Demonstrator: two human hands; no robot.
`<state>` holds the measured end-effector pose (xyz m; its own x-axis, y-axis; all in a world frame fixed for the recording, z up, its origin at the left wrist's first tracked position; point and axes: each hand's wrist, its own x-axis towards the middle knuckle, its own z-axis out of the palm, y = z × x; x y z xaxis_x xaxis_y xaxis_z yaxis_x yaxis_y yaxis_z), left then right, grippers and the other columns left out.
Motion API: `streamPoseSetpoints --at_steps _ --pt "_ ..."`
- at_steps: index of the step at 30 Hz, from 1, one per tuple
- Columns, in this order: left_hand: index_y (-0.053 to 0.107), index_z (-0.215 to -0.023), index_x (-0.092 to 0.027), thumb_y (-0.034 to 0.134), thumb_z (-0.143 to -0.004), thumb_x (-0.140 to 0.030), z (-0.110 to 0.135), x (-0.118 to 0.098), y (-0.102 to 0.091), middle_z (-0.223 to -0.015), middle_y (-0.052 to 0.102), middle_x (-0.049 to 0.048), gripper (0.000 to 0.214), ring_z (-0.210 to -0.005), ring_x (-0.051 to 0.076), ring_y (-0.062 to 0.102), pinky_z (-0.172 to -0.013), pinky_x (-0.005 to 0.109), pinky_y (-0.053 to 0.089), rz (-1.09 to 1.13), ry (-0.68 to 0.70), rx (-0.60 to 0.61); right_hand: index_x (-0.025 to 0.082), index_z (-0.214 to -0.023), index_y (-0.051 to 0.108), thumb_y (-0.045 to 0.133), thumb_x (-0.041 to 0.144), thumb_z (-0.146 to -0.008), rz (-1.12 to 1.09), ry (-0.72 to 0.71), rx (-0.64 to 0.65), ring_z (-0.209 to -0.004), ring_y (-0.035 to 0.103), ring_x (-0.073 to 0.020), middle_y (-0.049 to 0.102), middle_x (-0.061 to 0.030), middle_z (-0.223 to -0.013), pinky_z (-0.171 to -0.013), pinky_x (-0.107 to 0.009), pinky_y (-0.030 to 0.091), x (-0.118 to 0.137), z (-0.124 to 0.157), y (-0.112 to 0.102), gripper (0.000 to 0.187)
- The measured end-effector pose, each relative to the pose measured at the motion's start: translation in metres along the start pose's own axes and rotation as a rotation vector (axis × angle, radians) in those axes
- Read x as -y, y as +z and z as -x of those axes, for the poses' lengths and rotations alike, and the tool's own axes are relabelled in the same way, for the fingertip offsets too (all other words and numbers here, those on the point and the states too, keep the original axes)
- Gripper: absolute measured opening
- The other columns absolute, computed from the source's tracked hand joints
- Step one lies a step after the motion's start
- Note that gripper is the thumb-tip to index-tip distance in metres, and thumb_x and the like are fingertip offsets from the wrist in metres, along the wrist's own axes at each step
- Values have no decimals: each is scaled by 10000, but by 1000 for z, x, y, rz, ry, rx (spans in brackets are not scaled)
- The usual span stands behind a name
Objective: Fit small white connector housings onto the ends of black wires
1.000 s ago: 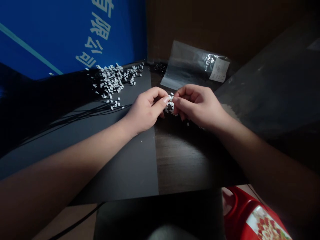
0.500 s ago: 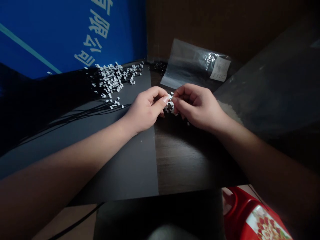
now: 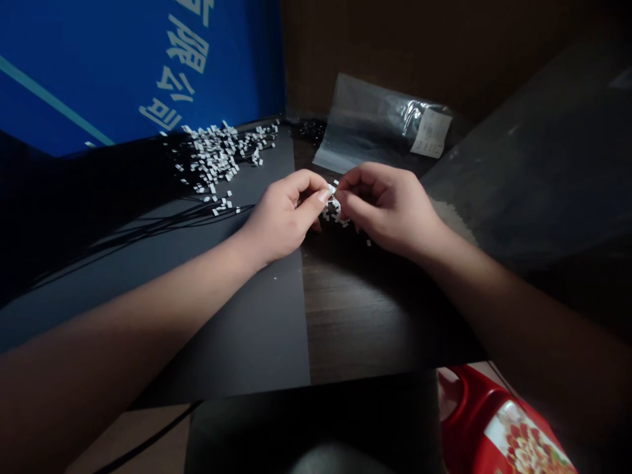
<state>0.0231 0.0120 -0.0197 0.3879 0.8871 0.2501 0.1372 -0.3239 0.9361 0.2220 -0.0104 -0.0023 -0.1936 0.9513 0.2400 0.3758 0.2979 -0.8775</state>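
Note:
My left hand [image 3: 287, 214] and my right hand [image 3: 388, 204] meet fingertip to fingertip over the dark wood-grain table. Thumb and forefinger of the left are pinched at a small white plastic piece [image 3: 331, 189], which looks like a connector housing. The right hand pinches right beside it; what lies in its fingertips is too small to make out. Below and behind the fingers is a loose pile of small white pieces [image 3: 336, 215], partly hidden by the hands. Left of my left hand lie many black wires [image 3: 148, 224] with white connectors [image 3: 212, 155] on their ends.
A clear plastic bag [image 3: 365, 125] with a white label lies behind the hands. A larger translucent bag [image 3: 538, 158] spreads on the right. The blue panel [image 3: 99, 66] with lettering stands back left. A red container [image 3: 474, 421] is below the table edge at right.
The whole view has shifted slightly, so things appear a little further left. My fingertips stay pinched together, with the right hand marginally closer to the left.

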Motion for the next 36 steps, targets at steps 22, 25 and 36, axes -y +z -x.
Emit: streamPoseSetpoints --at_steps 22,25,36 --pt "664 -921 -189 656 -999 -180 1 0 0 -807 654 -4 79 -666 126 626 -660 275 525 -3 -2 5 201 -919 684 716 168 -942 89 -136 -10 -718 591 -156 682 -3 -791 -685 -317 439 -7 2 3 51" --pt "667 -923 -190 669 -1001 -181 1 0 1 -812 656 -4 79 -668 124 632 -660 272 529 0 -2 -4 198 -912 679 712 172 -940 55 -118 -11 -708 596 -153 685 -4 -781 -676 -316 455 -7 0 4 50" --pt "669 -917 -189 690 -995 -173 -1 1 0 -834 671 4 82 -656 112 621 -632 254 545 41 -10 -17 188 -872 646 699 138 -976 -261 108 83 -510 543 -92 678 8 -666 -466 -240 402 1 -5 3 127"
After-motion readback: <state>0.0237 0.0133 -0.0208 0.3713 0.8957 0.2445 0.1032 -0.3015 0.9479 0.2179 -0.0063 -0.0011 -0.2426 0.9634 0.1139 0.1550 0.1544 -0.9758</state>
